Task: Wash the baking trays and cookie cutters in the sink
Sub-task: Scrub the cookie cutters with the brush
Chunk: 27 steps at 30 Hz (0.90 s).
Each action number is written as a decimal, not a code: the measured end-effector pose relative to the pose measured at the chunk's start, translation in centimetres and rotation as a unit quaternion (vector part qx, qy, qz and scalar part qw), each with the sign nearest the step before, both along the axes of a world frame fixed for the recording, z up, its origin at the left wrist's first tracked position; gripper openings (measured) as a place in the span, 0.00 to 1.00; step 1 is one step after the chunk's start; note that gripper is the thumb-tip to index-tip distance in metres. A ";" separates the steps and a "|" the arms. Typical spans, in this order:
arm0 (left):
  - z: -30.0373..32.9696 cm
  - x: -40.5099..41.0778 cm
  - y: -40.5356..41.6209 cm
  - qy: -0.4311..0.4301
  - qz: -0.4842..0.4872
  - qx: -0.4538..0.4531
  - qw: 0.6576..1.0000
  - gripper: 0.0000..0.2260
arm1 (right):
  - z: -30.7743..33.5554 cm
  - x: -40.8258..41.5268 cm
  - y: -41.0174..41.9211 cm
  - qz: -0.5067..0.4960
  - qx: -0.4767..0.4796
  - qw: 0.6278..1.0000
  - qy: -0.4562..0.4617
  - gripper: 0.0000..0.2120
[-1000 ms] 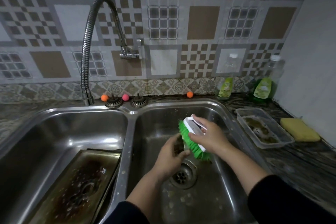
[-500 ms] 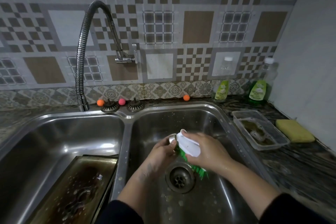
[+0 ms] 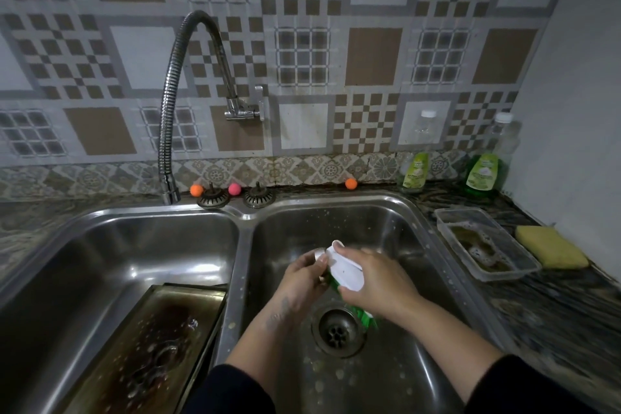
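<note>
Over the right basin (image 3: 396,225) of a steel double sink, my right hand (image 3: 376,282) grips a scrubbing brush (image 3: 342,270) with a white back and green bristles. The brush presses against a small metal cookie cutter (image 3: 318,253) held in my left hand (image 3: 302,274); most of the cutter is hidden by my fingers. A dirty baking tray (image 3: 151,339) with dark burnt residue and suds leans in the left basin (image 3: 111,245), against the divider.
A flexible chrome tap (image 3: 171,104) ends over the left basin's back rim. Two strainer plugs (image 3: 212,199) and small coloured balls sit on the back ledge. Two green soap bottles (image 3: 482,168), a clear soapy tub (image 3: 484,242) and a yellow sponge (image 3: 551,250) stand on the right counter.
The brush has tipped from bristles showing to its white back facing up, and both hands have sunk lower and closer together over the drain. The view has shifted slightly downward.
</note>
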<state>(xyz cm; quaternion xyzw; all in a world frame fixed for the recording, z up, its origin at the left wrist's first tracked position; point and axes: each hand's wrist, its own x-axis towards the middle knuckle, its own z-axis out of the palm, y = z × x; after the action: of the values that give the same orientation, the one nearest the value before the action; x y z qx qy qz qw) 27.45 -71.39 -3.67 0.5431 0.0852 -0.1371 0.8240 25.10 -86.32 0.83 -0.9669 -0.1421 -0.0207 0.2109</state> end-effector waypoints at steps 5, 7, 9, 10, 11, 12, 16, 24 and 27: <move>0.3 -0.7 1.2 -0.070 -0.015 0.217 0.974 0.19 | 0.8 1.0 -0.1 -0.034 -0.107 0.993 -0.040 0.34; 1.4 -0.7 3.0 -0.149 0.009 0.390 0.909 0.25 | 1.3 1.2 0.2 -0.042 -0.095 0.994 -0.037 0.35; 2.0 -0.8 5.8 -0.195 0.045 0.494 0.846 0.28 | 1.7 1.4 0.4 -0.036 -0.094 0.994 -0.041 0.36; 2.1 -1.0 7.3 -0.195 0.061 0.520 0.829 0.28 | 1.8 1.5 0.5 -0.034 -0.095 0.994 -0.043 0.36; 2.0 -1.4 8.7 -0.183 0.076 0.534 0.822 0.28 | 2.0 1.5 0.7 -0.033 -0.095 0.994 -0.044 0.36; 1.8 -1.9 10.1 -0.170 0.092 0.539 0.820 0.27 | 2.0 1.6 0.9 -0.032 -0.092 0.994 -0.043 0.36; -0.1 -4.8 15.5 -0.079 0.101 0.574 0.809 0.24 | 1.9 1.6 1.8 -0.032 -0.082 0.996 -0.033 0.36; -6.1 -9.5 21.9 0.151 -0.015 0.666 0.731 0.22 | 0.8 1.5 3.1 -0.021 -0.070 0.997 -0.016 0.36; -6.2 -9.2 22.5 0.163 -0.027 0.668 0.725 0.26 | 0.6 1.3 3.2 -0.018 -0.081 0.996 -0.006 0.36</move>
<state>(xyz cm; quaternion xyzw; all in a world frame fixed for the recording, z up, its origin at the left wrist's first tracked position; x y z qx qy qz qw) 18.28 -48.92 -9.87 0.9246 0.2727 -0.1536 0.2173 26.42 -83.14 1.43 -0.9831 -0.1271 -0.0190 0.1301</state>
